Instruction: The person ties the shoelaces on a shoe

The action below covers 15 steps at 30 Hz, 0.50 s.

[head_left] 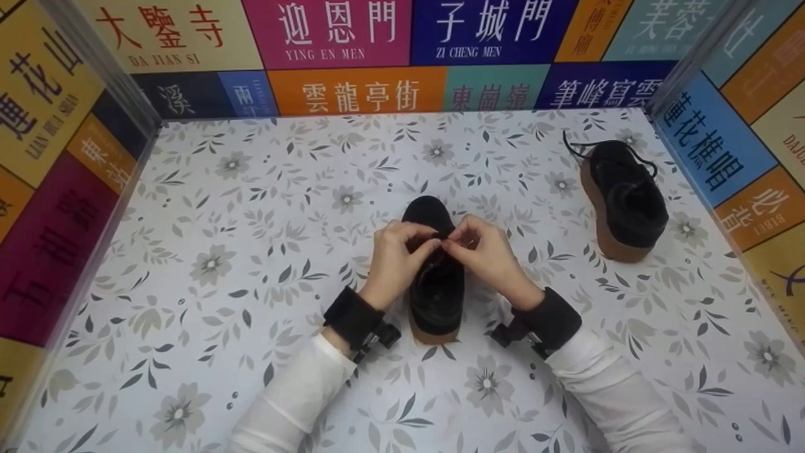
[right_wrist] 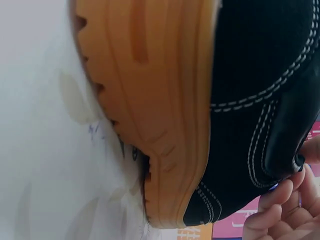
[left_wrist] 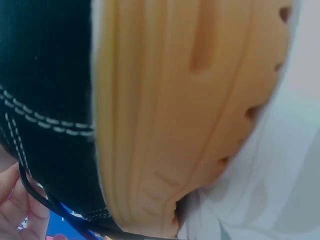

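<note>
At the back, a pale-yellow rectangular panel (head_left: 176, 34) bears red 大鑒寺 over DA JIAN SI; a magenta rectangular panel (head_left: 327, 33) carries white 迎恩門 and YING EN MEN; a dark-blue rectangular panel (head_left: 490, 31) reads 子城門, ZI CHENG MEN. Lower down, a wide orange panel (head_left: 358, 92) shows white 雲龍亭街, a narrow teal panel (head_left: 494, 91) purple 東崗嶺, and a navy panel (head_left: 604, 91) 筆峰寫雲. At the left, a golden-yellow panel (head_left: 47, 91) reads 蓮花山, LIAN HUA SHAN. At the right, a sky-blue panel (head_left: 707, 141) reads 蓮花樵唱; a smaller orange panel (head_left: 761, 211) bears BIBEI.
</note>
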Tool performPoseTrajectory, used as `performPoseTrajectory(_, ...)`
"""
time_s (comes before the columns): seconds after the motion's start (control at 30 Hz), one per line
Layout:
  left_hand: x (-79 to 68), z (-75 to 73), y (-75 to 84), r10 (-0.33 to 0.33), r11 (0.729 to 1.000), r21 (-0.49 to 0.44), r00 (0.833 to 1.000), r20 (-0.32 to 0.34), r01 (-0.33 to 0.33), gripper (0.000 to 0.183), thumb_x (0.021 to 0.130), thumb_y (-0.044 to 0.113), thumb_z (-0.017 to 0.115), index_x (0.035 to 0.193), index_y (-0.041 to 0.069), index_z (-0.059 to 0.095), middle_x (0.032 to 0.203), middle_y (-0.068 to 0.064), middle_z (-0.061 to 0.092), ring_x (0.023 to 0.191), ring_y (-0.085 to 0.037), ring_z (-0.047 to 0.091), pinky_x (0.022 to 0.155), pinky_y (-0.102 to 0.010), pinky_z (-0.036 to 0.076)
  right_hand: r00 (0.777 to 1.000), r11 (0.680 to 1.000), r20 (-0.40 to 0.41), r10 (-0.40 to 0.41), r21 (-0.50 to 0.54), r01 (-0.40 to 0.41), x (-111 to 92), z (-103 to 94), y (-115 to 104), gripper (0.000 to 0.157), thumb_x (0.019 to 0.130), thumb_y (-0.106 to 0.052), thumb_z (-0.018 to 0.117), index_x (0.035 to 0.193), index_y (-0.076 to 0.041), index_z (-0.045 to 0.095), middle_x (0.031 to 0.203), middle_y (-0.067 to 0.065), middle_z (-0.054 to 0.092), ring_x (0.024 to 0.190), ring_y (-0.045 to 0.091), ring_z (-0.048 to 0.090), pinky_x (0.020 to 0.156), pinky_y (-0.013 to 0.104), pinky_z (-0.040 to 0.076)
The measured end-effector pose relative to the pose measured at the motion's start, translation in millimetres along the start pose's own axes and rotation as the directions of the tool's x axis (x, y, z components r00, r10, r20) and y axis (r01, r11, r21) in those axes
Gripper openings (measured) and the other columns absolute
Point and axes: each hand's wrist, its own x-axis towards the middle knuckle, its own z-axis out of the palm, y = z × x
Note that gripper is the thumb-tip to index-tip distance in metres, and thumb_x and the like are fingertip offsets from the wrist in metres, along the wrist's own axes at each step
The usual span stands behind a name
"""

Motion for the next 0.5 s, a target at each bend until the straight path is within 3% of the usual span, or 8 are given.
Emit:
performPoseTrajectory(0.27,-2.7,5.7,2.2,-0.043,0.998,0.037,0.998,-0.036,0.045,0.011,0.093,0.014,0.081,0.101,0.006,0.083,0.100,-0.008,0.083,0.094,-0.027,0.068,0.091,-0.045,0.047,0.996,0.991,0.080,0.050,0.117,-0.060,1.4,-7.3,5.2,0.013,0.096,0.000,0.069,0.100,0.011,0.070,0.090,0.007,0.076,0.077,-0.001,0.063,0.074,0.015,0.053)
performPoseTrajectory(0.5,-4.7,8.3,7.6,-0.054,0.994,0.089,0.995,-0.078,0.061,0.011,0.092,0.014,0.082,0.098,0.006,0.083,0.096,-0.007,0.083,0.094,-0.027,0.068,0.091,-0.047,0.045,0.988,0.983,0.128,0.089,0.146,-0.108,2.5,-10.6,7.2,0.021,0.099,-0.004,0.071,0.112,0.012,0.071,0.094,-0.002,0.077,0.081,-0.001,0.066,0.077,0.016,0.054)
